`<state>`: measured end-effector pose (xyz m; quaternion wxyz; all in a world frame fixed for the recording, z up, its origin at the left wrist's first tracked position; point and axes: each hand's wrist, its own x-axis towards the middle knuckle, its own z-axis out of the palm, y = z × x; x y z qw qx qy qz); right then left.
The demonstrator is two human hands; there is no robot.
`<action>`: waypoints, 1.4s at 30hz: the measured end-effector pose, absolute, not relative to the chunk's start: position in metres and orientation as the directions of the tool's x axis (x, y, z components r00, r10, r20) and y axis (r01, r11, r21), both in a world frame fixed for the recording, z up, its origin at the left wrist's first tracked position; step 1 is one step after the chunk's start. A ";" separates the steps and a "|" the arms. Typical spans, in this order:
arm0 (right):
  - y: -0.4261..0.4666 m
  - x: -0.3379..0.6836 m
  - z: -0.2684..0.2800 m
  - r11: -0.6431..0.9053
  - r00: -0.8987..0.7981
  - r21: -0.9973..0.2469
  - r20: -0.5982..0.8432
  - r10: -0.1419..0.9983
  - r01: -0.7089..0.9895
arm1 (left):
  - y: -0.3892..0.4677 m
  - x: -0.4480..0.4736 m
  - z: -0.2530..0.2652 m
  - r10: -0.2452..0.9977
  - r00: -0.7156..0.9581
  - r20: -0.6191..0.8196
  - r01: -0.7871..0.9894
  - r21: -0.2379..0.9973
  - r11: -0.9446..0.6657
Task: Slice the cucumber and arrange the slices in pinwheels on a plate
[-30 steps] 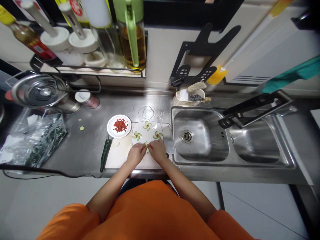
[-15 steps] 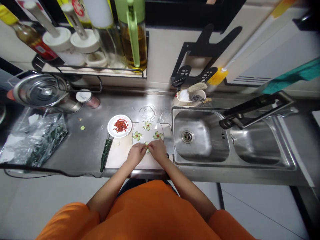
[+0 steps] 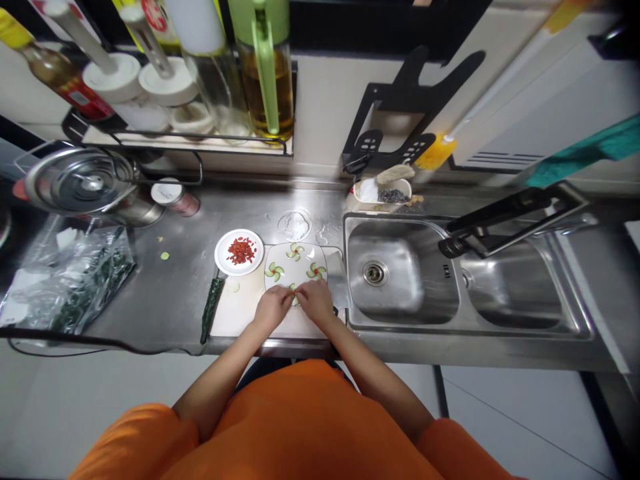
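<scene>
My left hand (image 3: 273, 305) and my right hand (image 3: 313, 299) meet at the near edge of a white square plate (image 3: 285, 257). Both are closed, fingertips pinched together over some thin cucumber slices (image 3: 293, 287). What exactly they pinch is too small and covered to tell. Pinwheels of green-edged cucumber slices with red centres lie at the plate's far side (image 3: 295, 251), left (image 3: 273, 271) and right (image 3: 315, 271). To the left, a round white plate (image 3: 218, 253) holds red goji berries (image 3: 241, 251). A dark green cucumber piece (image 3: 212, 310) lies beside the white cutting board (image 3: 235, 320).
A knife blade (image 3: 339, 280) lies right of the square plate, beside the double steel sink (image 3: 400, 313) with its black faucet (image 3: 493, 220). Leftward are a plastic bag of greens (image 3: 95, 287), a lidded pot (image 3: 90, 183) and a small jar (image 3: 175, 197). Bottles stand on the rack (image 3: 200, 141).
Almost nothing differs. Both hands stay pinched at the same spot on the plate, with only a slight shift of the fingertips and view.
</scene>
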<state>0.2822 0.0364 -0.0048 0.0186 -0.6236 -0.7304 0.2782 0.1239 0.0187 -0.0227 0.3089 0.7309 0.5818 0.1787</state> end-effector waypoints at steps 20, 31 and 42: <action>0.038 0.283 -0.003 0.087 -0.250 -0.425 -0.346 0.904 0.901 | 0.016 0.124 -0.025 0.964 0.254 -0.078 0.714 0.687 -0.133; 0.038 0.282 -0.003 0.081 -0.243 -0.430 -0.338 0.909 0.899 | 0.018 0.126 -0.023 0.962 0.259 -0.085 0.727 0.674 -0.136; 0.036 0.285 -0.005 0.066 -0.228 -0.434 -0.333 0.915 0.898 | 0.018 0.126 -0.022 0.964 0.252 -0.086 0.717 0.685 -0.127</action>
